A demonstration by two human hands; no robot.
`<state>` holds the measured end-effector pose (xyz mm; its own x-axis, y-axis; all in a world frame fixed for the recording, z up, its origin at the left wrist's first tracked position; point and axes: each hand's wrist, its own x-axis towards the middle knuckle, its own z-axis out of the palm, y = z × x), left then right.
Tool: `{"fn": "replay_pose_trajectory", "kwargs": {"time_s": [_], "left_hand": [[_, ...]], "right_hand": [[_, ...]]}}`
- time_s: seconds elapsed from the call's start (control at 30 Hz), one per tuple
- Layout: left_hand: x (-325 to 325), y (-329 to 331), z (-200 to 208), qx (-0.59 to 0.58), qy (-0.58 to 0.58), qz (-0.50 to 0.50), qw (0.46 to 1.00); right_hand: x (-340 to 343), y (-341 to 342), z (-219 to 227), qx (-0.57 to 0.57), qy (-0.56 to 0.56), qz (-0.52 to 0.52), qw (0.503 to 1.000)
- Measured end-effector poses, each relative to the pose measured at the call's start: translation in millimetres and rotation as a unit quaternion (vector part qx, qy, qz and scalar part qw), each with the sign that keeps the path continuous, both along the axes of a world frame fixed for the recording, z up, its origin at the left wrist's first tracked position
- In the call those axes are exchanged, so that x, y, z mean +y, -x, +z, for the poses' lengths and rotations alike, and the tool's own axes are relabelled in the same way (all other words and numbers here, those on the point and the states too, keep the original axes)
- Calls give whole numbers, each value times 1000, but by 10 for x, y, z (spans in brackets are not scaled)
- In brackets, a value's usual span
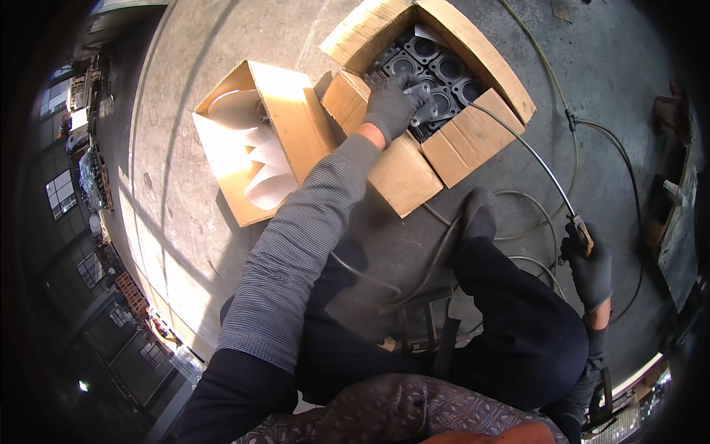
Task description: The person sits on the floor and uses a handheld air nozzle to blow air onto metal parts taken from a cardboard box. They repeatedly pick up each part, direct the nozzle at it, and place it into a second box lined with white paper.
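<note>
On your left, an open carton (299, 107) holds curled white paper (272, 181). Your left hand (392, 111) grips what looks like a grey metal part (424, 113) above a second open carton (462, 139) packed with flanged metal castings (450, 68). Your right hand (589, 270) grips a long-nozzled air gun (582, 233).

The camera is on my head, on the left side, and it looks down past my shirt (384, 403) and my legs (518, 318) to the floor (606, 59). My shirt is the closest, at the bottom, while my left hand (396, 107) and the open box (481, 59) are farther off, up top. It sees so wide that the windows (61, 194) tip sideways at the left and the corners are dark.
</note>
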<state>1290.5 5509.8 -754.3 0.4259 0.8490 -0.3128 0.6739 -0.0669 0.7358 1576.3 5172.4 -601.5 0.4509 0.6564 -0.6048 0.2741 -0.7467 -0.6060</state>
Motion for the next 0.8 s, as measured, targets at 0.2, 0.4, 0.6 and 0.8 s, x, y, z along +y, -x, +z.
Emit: {"fn": "replay_pose_trajectory", "kwargs": {"time_s": [0.2,0.4,0.6,0.8], "left_hand": [[-207,-309,18,109,-179,-179,961],[167,-140,242,-16,179,-259,949],[236,-310,-114,155,-73,-285,943],[191,-437,-337,246,-5,-293,924]], "right_hand": [[-23,78,-48,8,-21,26,999],[-82,22,-29,30,-34,-2,999],[-69,5,-30,-4,-44,26,999],[-43,16,-64,14,-27,10,999]]}}
